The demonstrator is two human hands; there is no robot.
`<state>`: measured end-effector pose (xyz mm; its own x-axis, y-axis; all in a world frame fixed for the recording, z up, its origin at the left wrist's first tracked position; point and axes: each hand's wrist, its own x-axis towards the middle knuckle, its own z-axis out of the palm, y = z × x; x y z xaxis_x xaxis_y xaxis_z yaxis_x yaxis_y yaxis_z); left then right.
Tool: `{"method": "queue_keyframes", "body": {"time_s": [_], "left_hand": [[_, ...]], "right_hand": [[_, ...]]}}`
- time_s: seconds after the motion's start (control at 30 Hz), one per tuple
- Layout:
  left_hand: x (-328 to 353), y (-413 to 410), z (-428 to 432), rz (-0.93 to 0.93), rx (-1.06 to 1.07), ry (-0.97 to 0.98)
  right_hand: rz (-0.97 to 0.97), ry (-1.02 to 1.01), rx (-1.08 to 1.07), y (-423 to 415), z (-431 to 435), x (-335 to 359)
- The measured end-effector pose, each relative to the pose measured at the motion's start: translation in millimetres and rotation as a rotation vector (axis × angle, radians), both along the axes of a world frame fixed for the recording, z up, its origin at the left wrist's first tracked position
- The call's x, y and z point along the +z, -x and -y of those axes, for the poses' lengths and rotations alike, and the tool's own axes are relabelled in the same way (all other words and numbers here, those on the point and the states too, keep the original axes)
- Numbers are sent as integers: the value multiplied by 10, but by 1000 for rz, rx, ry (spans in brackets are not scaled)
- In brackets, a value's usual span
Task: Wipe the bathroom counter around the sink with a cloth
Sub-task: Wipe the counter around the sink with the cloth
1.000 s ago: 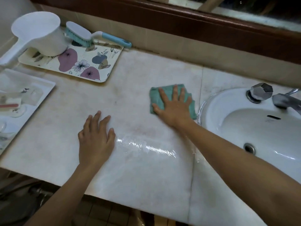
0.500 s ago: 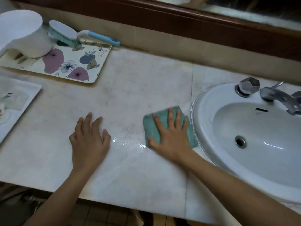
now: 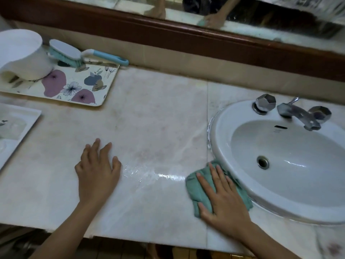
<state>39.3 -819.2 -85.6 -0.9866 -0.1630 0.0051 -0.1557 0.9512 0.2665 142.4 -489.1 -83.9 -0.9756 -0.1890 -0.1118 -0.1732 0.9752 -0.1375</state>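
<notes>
A green cloth (image 3: 196, 191) lies on the pale marble counter (image 3: 153, 128), pressed against the front left rim of the white sink (image 3: 224, 128). My right hand (image 3: 224, 200) presses flat on the cloth with straight, spread fingers. My left hand (image 3: 97, 172) rests flat on the counter to the left, fingers spread, holding nothing. A wet, shiny streak (image 3: 155, 174) runs between the two hands.
A floral tray (image 3: 97, 88) at the back left carries a white scoop (image 3: 22, 55) and a blue-handled brush (image 3: 74, 53). A white tray (image 3: 22, 124) sits at the left edge. Chrome taps (image 3: 298, 113) stand behind the basin. A mirror frame (image 3: 186, 40) runs along the back wall.
My right hand has slid the cloth toward me and to the right, along the sink's left rim to its front corner. My left hand has stayed flat in place.
</notes>
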Motion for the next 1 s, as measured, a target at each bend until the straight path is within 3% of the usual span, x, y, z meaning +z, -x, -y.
{"method": "queue_keyframes", "body": {"time_s": [0.13,0.3,0.4,0.57,0.67,0.77,0.83,0.93,1.0], "left_hand": [[-10,-1,-1,4,1,11],[-60,11,26,9,3,-2],[-76,18,51,-15,37,-76],[-61,0,121,-77,54,-233],[-60,-27,141,-69,38,-246],[-48,-29,135,-42,36,-256],[6,-45,144,-46,23,-322],[136,-176,235,-125,47,-457],[181,-338,324,-160,58,-415]], "right_hand": [[8,51,-62,252,188,-15],[54,34,-179,1487,873,-9],[107,32,-202,1770,1397,0],[-8,103,61,614,1741,-42],[-15,63,262,-84,1158,4],[-27,-25,359,-119,515,52],[5,-58,325,156,397,32],[2,-74,94,778,677,-9],[18,-50,-56,1198,1025,-14]]}}
